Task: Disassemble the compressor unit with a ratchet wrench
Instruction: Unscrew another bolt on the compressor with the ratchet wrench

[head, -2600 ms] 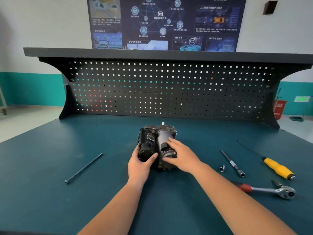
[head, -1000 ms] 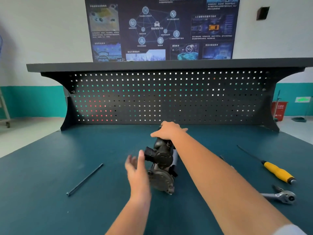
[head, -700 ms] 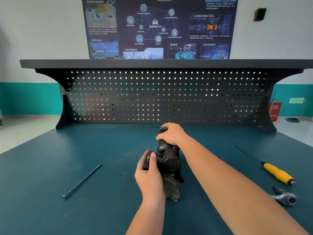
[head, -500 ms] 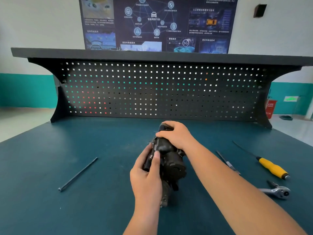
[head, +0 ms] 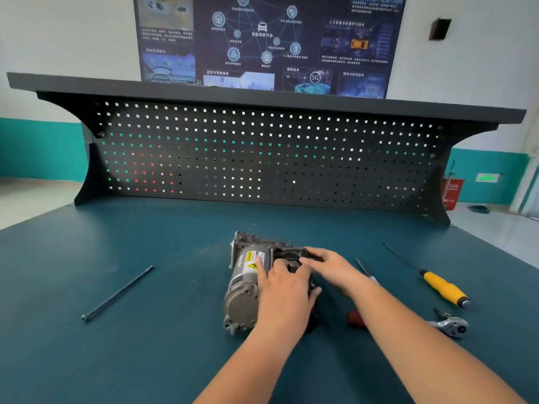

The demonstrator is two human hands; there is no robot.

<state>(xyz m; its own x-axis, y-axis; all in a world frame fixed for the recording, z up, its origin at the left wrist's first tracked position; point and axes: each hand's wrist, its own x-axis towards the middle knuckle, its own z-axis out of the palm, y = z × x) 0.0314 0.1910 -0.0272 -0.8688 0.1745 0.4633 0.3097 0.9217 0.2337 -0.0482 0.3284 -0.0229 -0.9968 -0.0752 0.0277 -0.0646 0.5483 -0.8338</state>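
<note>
The compressor unit (head: 248, 287) lies on its side on the dark teal bench, its grey motor cylinder with a yellow warning label facing up. My left hand (head: 287, 293) lies over its black right part, index finger on the label and thumb spread round the right side, holding it. My right hand (head: 329, 265) reaches in from the right and touches the black far end with fairly straight fingers. The ratchet wrench (head: 450, 326) lies at the right; my right forearm covers its shaft, and only the red grip's end shows.
A yellow-handled screwdriver (head: 443, 288) lies at the far right. A thin extension bar (head: 363, 266) shows just beyond my right wrist. A long dark bolt (head: 116, 293) lies at the left. The black pegboard (head: 262, 158) closes off the bench's back edge.
The compressor was turned over in both hands and now lies flat with the grey motor and label up. My right hand moved from the far top end to the black end at the right.
</note>
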